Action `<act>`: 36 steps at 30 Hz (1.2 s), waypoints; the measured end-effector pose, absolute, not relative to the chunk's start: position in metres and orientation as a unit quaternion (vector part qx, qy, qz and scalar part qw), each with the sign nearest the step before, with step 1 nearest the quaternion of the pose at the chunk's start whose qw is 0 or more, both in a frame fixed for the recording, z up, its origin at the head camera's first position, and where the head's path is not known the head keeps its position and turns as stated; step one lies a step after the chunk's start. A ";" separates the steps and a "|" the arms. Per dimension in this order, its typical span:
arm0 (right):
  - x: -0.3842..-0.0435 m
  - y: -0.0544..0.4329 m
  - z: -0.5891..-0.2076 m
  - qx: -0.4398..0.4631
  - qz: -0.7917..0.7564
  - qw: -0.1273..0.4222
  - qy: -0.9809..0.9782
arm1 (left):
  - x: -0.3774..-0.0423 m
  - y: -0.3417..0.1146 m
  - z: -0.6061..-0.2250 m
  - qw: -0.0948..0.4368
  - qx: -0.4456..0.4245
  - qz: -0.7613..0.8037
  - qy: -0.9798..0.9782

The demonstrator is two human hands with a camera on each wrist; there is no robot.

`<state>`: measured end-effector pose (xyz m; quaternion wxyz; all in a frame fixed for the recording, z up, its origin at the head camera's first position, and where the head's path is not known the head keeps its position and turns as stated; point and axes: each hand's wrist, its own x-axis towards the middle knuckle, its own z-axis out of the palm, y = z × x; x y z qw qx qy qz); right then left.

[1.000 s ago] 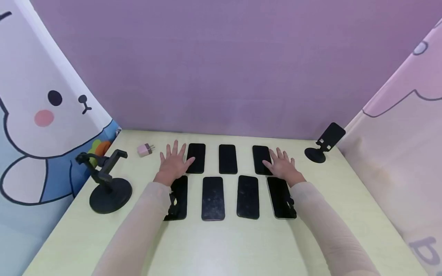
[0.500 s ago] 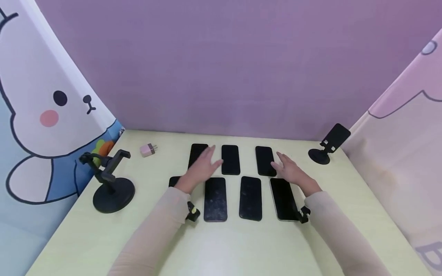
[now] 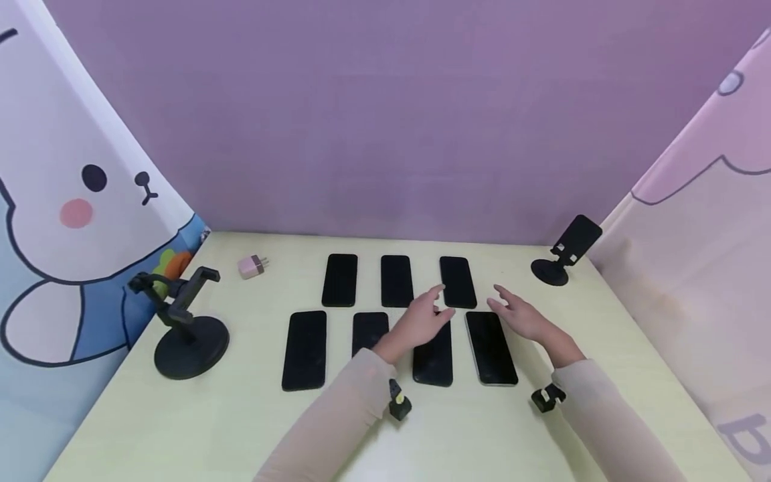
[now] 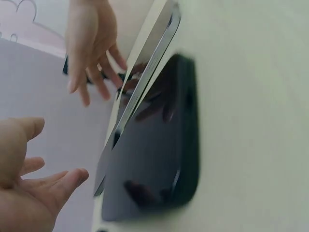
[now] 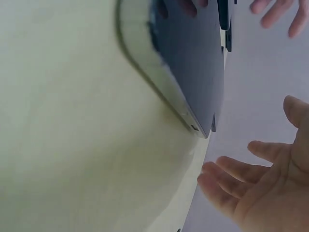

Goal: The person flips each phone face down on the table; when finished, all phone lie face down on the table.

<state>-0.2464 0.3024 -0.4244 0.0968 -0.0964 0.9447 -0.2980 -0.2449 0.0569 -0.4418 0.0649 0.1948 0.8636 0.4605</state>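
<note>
Seven-odd dark smartphones lie in two rows, several per row. My left hand (image 3: 417,326) hovers above the front row, fingers loosely bent and holding nothing. Below it lies a black smartphone (image 3: 435,361), and its forearm partly covers the smartphone (image 3: 369,331) to the left. To the right, my right hand (image 3: 523,319) is held in the air beside the silver-edged smartphone (image 3: 491,348), with nothing in its fingers. The left wrist view shows the fingers (image 4: 63,186) apart from a phone's glossy screen (image 4: 145,150). In the right wrist view the right palm (image 5: 275,193) faces the phone's edge.
Back-row phones (image 3: 340,280) lie behind the hands. A black phone stand (image 3: 191,347) is on the left, with a pink charger plug (image 3: 251,266) behind it. A smaller stand (image 3: 566,251) is at the back right. Purple and cartoon-print cloth surrounds the table (image 3: 181,428).
My left hand has swept rightward from the left end of the rows to above the front row. My right hand has lifted and drawn slightly right. The phones stay in place.
</note>
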 end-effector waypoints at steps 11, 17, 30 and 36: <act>-0.235 0.306 -0.425 -0.075 -0.309 0.124 0.940 | -0.237 0.103 -0.449 0.095 0.119 0.504 0.850; -0.230 0.314 -0.427 -0.072 -0.372 0.143 0.914 | -0.233 0.117 -0.452 0.086 0.114 0.468 0.872; -0.234 0.318 -0.440 -0.048 -0.477 0.181 0.859 | -0.236 0.131 -0.466 0.058 0.154 0.339 0.926; -0.237 0.315 -0.442 -0.027 -0.481 0.178 0.858 | -0.234 0.135 -0.467 0.040 0.166 0.275 0.946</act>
